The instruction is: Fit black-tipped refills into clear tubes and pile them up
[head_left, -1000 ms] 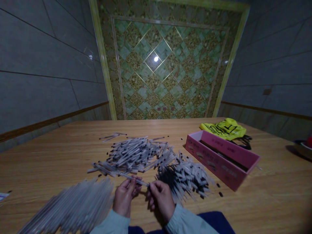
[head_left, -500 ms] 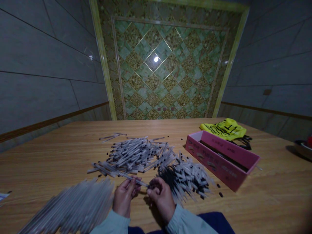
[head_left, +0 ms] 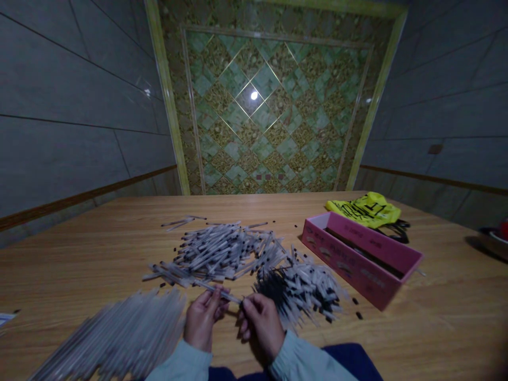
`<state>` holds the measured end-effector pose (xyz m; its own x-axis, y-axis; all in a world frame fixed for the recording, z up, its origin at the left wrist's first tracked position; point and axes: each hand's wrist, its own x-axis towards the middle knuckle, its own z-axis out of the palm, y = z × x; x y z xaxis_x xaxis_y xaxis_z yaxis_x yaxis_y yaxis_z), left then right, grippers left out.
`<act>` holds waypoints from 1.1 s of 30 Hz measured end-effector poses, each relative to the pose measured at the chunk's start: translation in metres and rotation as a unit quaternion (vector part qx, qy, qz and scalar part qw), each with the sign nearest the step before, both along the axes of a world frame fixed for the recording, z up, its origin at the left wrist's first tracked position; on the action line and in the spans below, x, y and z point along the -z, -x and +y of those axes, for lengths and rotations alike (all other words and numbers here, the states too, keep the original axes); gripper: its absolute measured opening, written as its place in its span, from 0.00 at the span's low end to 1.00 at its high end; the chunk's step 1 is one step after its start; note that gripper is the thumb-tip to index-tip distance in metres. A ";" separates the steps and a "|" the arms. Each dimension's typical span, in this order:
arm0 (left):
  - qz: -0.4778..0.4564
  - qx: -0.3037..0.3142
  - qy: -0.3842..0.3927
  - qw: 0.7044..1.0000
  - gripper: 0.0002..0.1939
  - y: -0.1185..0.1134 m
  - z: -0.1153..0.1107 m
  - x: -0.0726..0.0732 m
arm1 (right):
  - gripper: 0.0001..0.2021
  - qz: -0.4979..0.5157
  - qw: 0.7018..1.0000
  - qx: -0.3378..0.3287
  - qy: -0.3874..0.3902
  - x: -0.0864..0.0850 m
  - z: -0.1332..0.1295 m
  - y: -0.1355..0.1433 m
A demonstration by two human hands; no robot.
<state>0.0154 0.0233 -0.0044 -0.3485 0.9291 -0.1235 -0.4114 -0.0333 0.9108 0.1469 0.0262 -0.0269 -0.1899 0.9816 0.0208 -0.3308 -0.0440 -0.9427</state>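
Between thumb and fingers, my left hand (head_left: 204, 317) grips a slim translucent plastic tube (head_left: 231, 298), which points down to the right. My right hand (head_left: 262, 321) pinches the tube's right end, where something small and dark shows at the fingertips. Just right of that hand lies a pile of thin black-tipped sticks in clear sleeves (head_left: 313, 286). Beyond both hands is a heap of similar tubes with black ends (head_left: 218, 248). A row of long clear tubes (head_left: 127, 330) lies side by side to the left of my left hand.
An open pink box (head_left: 357, 264) stands at the right, with a yellow bag (head_left: 365, 209) with black print behind it. Small black caps (head_left: 359, 316) lie scattered on the wooden table (head_left: 444, 312). At the far right edge sits a bowl (head_left: 496, 243).
My right hand's fingers have closed more tightly at the tube's end and the hand has dipped slightly. My left hand has hardly moved.
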 end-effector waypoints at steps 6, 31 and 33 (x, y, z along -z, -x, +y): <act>0.003 -0.004 -0.001 1.000 0.21 0.000 0.001 0.001 | 0.17 0.000 1.000 0.023 -0.012 -0.008 -0.001 -0.001; 0.040 -0.018 -0.002 0.999 0.21 0.001 0.000 0.001 | 0.16 -0.096 0.994 0.010 -0.045 -0.024 0.003 -0.013; 0.055 -0.021 -0.003 0.998 0.22 0.001 0.001 0.003 | 0.14 -0.145 0.987 -0.011 -0.069 -0.027 0.001 -0.014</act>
